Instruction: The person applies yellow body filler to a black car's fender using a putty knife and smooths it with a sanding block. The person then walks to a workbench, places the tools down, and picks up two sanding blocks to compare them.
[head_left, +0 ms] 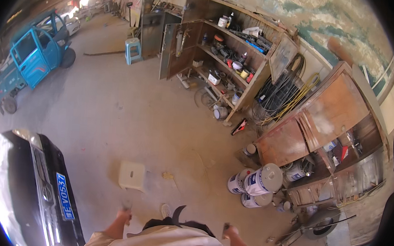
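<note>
- To the left of the left hand [124, 217], well apart: black car [30, 189].
- At the left hand, blurred around the fingers; cannot tell whether wide, narrow or holding anything.
- Ahead of the left hand, near but not touching: white stool [132, 175], with a roughly squarish seat and no clear long axis; nearer to the left hand than to the right hand [231, 234].
- At the right hand, small dark thing [227, 226]; cannot tell whether held.
- Ahead and to the right of the right hand: stacked buckets [262, 179].

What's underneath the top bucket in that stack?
Under the top bucket, parts of two similar ones show: the left bucket and the near bucket. Whatever else it covers can't be seen.
</note>
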The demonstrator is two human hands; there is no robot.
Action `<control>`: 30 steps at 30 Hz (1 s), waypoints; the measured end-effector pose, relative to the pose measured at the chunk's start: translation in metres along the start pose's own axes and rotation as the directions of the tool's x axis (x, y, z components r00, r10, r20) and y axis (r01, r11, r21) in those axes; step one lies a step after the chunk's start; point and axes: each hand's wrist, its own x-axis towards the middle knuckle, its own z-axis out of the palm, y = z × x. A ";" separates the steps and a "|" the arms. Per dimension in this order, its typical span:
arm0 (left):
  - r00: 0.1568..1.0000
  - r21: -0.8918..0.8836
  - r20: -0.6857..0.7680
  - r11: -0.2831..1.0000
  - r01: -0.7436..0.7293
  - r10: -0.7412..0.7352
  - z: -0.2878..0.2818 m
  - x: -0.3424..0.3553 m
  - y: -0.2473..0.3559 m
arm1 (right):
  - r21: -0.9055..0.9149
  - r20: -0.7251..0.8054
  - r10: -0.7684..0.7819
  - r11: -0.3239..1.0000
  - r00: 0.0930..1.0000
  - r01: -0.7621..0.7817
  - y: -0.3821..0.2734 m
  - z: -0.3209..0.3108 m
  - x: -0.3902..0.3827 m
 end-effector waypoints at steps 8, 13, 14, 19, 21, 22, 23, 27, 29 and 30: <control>0.853 -0.035 0.380 0.927 -0.374 0.359 0.172 -0.023 0.363 | 0.466 -0.024 0.334 0.837 0.942 -0.285 -0.028 -0.091 0.078; 0.837 0.207 0.419 0.861 -0.465 0.352 0.248 0.003 0.436 | 0.385 0.109 0.241 0.884 0.964 -0.265 -0.071 -0.126 0.188; 0.811 0.271 0.441 0.804 -0.530 0.385 0.251 0.012 0.442 | 0.376 0.151 0.223 0.888 0.963 -0.265 -0.075 -0.144 0.218; 0.914 0.711 0.168 0.597 -0.371 0.368 0.198 0.061 0.424 | 0.392 0.035 -0.001 0.920 0.999 -0.013 -0.153 -0.289 0.332; 0.952 0.744 0.089 0.616 -0.259 0.293 0.162 0.084 0.413 | 0.258 -0.015 -0.163 0.953 0.987 0.161 -0.194 -0.377 0.389; 0.971 0.740 0.097 0.637 -0.217 0.217 0.149 0.120 0.413 | 0.245 -0.043 -0.198 0.948 0.979 0.202 -0.201 -0.393 0.433; 0.987 0.749 -0.016 0.656 -0.096 0.162 0.149 0.099 0.415 | 0.338 -0.102 -0.214 0.911 0.971 0.236 -0.222 -0.435 0.439; 0.992 0.659 -0.103 0.752 0.012 0.074 0.191 0.063 0.489 | 0.427 -0.291 -0.178 0.855 0.940 0.294 -0.287 -0.579 0.494; 0.993 0.627 -0.110 0.779 0.034 0.046 0.209 0.069 0.523 | 0.431 -0.369 -0.192 0.831 0.909 0.351 -0.326 -0.634 0.513; 0.994 0.625 -0.099 0.780 0.027 0.045 0.222 0.079 0.545 | 0.491 -0.396 -0.190 0.783 0.898 0.382 -0.334 -0.646 0.535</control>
